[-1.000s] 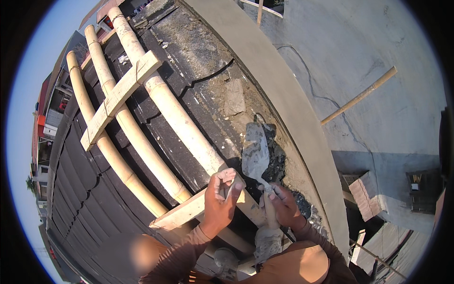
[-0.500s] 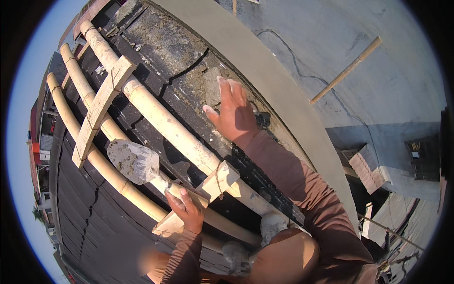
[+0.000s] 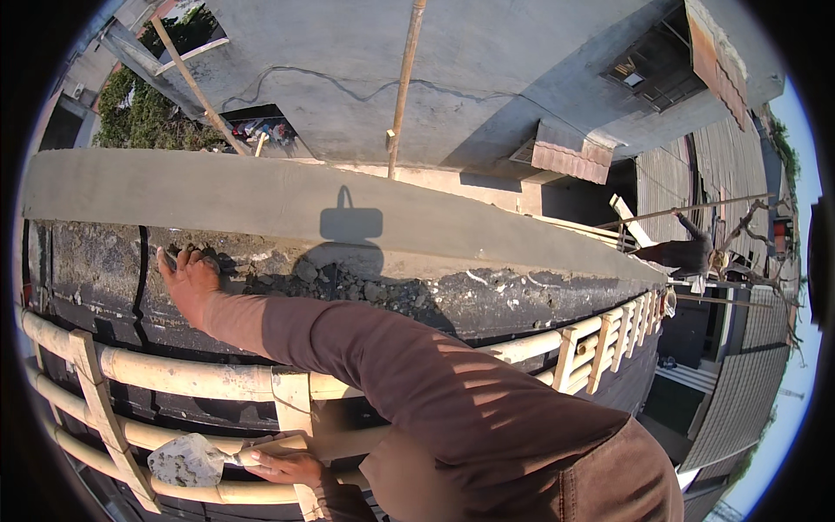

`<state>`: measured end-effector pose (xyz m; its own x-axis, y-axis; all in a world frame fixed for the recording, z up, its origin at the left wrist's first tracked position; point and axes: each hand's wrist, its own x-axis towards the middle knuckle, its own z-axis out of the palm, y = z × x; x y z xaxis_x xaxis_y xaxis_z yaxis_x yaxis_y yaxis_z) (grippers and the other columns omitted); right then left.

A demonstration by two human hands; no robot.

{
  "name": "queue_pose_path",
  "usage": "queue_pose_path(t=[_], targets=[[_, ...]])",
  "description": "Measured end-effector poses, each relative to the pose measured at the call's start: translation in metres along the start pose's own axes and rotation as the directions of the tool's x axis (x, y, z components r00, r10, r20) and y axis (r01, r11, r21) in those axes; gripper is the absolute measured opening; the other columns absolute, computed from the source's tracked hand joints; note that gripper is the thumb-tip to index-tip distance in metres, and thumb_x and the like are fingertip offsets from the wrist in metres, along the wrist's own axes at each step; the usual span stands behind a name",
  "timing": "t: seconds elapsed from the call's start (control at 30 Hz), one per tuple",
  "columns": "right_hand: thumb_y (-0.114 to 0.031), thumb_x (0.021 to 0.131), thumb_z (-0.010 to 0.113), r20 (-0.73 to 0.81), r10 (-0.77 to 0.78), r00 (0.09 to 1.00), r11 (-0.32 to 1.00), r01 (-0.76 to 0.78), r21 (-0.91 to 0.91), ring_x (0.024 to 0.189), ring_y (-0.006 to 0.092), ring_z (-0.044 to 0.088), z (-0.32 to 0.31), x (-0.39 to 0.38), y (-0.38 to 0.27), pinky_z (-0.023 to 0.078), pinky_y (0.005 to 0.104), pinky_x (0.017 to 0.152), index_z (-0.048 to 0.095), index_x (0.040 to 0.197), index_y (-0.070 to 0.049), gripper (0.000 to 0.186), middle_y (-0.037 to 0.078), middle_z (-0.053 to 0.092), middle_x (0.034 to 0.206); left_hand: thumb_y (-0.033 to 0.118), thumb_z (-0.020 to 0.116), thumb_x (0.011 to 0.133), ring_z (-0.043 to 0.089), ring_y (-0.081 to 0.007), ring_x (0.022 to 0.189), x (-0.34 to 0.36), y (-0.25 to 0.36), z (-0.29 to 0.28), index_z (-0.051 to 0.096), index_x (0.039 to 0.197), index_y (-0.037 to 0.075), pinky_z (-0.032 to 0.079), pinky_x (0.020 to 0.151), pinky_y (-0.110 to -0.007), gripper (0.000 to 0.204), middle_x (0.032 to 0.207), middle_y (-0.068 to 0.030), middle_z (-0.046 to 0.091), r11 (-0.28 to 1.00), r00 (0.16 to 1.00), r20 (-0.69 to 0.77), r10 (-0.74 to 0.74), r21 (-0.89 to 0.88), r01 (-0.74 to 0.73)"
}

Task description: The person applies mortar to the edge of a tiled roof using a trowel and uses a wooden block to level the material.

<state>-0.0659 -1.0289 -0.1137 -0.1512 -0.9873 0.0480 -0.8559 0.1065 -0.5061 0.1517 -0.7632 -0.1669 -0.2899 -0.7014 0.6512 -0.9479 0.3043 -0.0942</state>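
Note:
My left hand [image 3: 291, 467], low in the view, is closed around the wooden handle of a trowel [image 3: 187, 461]. Its wide blade points left over the bamboo poles and is smeared with grey mortar. My right arm stretches across to the left. At its end, my right hand [image 3: 190, 283] is open, fingers apart, on or just over the mortar-crusted strip [image 3: 96, 248] beneath the smooth grey cement ledge [image 3: 174, 191]. Whether the fingertips touch it I cannot tell. Mortar crumbs and rubble [image 3: 370, 283] lie along the ledge's base, right of this hand.
A bamboo ladder-like frame [image 3: 187, 372] with wooden crosspieces lies over dark roofing [image 3: 330, 317]. Beyond the ledge stand a grey wall [image 3: 348, 52] and an upright bamboo pole [image 3: 404, 87]. Another person [image 3: 683, 252] is at the far right, near bare branches.
My view has swung to the right, showing more of the ledge and the far wall. My right hand stays by the mortar strip; my left hand still holds the trowel.

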Motion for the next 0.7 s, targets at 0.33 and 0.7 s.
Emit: queue_pose_path(t=[0.33, 0.7], targets=[[-0.018, 0.095, 0.062, 0.086, 0.061, 0.994, 0.997, -0.066, 0.049, 0.118, 0.0358, 0.058, 0.004, -0.008, 0.017, 0.058, 0.0509, 0.077, 0.027, 0.165, -0.016, 0.078, 0.022, 0.055, 0.132, 0.023, 0.052, 0.108, 0.061, -0.0457, 0.113, 0.002, 0.009, 0.014, 0.038, 0.15, -0.001, 0.056, 0.088, -0.051, 0.05, 0.137, -0.0299, 0.05, 0.986, 0.996, -0.013, -0.083, -0.149, 0.08], [-0.01, 0.087, 0.07, 0.237, -0.073, 0.969, 0.997, 0.068, 0.028, 0.116, 0.0436, 0.061, -0.034, -0.105, 0.099, 0.059, 0.0437, 0.084, 0.02, 0.164, -0.007, 0.092, 0.031, 0.053, 0.13, 0.028, 0.051, 0.109, 0.061, -0.0415, 0.104, -0.003, 0.003, 0.005, 0.042, 0.148, -0.001, 0.055, 0.082, -0.05, 0.049, 0.13, -0.0315, 0.052, 0.979, 0.992, 0.044, -0.115, -0.163, 0.12]])
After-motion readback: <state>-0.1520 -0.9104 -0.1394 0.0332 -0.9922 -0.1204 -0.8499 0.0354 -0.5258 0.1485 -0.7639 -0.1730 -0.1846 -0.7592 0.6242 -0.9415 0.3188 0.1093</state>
